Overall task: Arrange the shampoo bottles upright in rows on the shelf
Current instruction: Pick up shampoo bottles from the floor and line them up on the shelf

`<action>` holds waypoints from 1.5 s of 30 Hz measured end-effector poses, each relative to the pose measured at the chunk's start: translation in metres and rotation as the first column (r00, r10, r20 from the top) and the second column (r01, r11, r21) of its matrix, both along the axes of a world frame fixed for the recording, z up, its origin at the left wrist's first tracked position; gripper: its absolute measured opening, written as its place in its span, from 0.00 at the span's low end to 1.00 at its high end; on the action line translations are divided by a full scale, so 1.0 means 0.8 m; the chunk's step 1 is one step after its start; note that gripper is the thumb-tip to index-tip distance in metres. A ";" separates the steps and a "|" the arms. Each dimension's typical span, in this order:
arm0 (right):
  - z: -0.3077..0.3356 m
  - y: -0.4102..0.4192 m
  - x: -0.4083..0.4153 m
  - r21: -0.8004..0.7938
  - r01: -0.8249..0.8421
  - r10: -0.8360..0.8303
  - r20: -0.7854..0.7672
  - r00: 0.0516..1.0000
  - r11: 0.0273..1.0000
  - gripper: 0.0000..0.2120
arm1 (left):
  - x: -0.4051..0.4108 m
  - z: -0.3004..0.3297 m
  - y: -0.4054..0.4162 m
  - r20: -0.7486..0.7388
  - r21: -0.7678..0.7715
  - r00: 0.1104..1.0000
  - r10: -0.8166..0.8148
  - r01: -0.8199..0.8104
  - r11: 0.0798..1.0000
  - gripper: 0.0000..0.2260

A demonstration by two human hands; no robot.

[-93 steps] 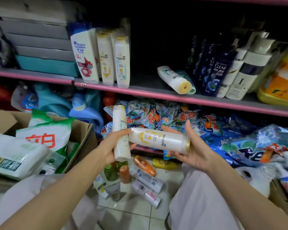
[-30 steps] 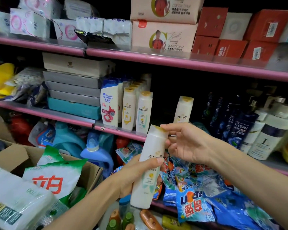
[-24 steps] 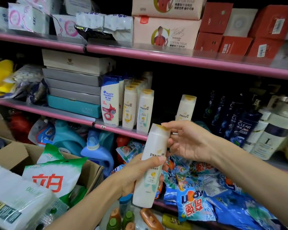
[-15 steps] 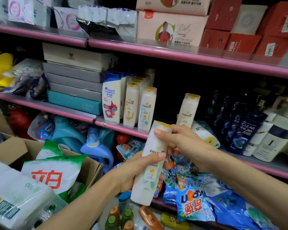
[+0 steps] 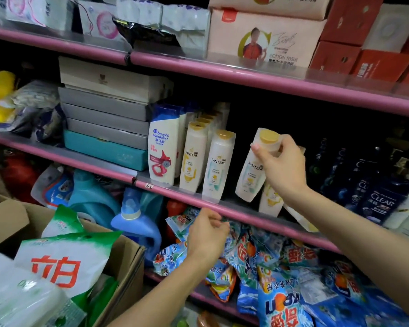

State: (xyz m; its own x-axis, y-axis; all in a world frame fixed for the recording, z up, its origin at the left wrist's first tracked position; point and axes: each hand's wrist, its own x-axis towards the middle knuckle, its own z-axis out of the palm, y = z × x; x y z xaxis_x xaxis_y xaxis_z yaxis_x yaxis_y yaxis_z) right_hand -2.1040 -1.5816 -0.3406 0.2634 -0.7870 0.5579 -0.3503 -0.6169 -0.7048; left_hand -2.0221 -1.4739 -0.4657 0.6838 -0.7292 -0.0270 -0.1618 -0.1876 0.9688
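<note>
My right hand (image 5: 282,166) grips a white Pantene bottle (image 5: 252,171) by its gold-capped top, holding it slightly tilted just above the pink-edged middle shelf (image 5: 175,191). Two Pantene rows (image 5: 219,164) and a Head & Shoulders bottle (image 5: 162,147) stand upright to its left. Another Pantene bottle (image 5: 270,200) stands partly hidden behind my right wrist, and one more lies on its side (image 5: 300,219) under my forearm. My left hand (image 5: 207,234) hangs below the shelf edge, fingers loosely curled, holding nothing.
Dark Clear bottles (image 5: 378,201) fill the shelf's right part. Stacked grey and teal boxes (image 5: 104,128) stand at its left. Detergent bags (image 5: 276,274) pile on the lower shelf, blue jugs (image 5: 132,223) beside them. A cardboard box (image 5: 130,263) with green-white bags sits at lower left.
My right hand took the Pantene bottle from my left hand and carried it up and right to the shelf. My left hand let go and dropped lower.
</note>
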 end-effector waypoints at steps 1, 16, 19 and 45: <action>-0.006 -0.008 0.010 -0.004 0.021 -0.021 -0.018 1.000 1.000 0.17 | 0.005 0.006 -0.009 0.066 -0.010 0.995 0.070 -0.070 0.998 0.08; -0.127 -0.069 0.062 0.334 0.104 -0.034 -0.209 0.977 0.937 0.22 | 0.025 -0.007 -0.100 0.443 0.146 0.829 0.340 -0.441 0.886 0.27; -0.136 -0.076 0.069 0.363 0.058 -0.016 -0.117 0.993 0.930 0.19 | 0.024 -0.006 -0.105 0.453 0.133 0.807 0.379 -0.481 0.866 0.27; -0.161 -0.102 0.097 0.371 -0.137 0.229 -0.216 0.949 0.918 0.17 | 0.030 -0.016 -0.116 0.537 0.110 0.741 0.403 -0.535 0.838 0.23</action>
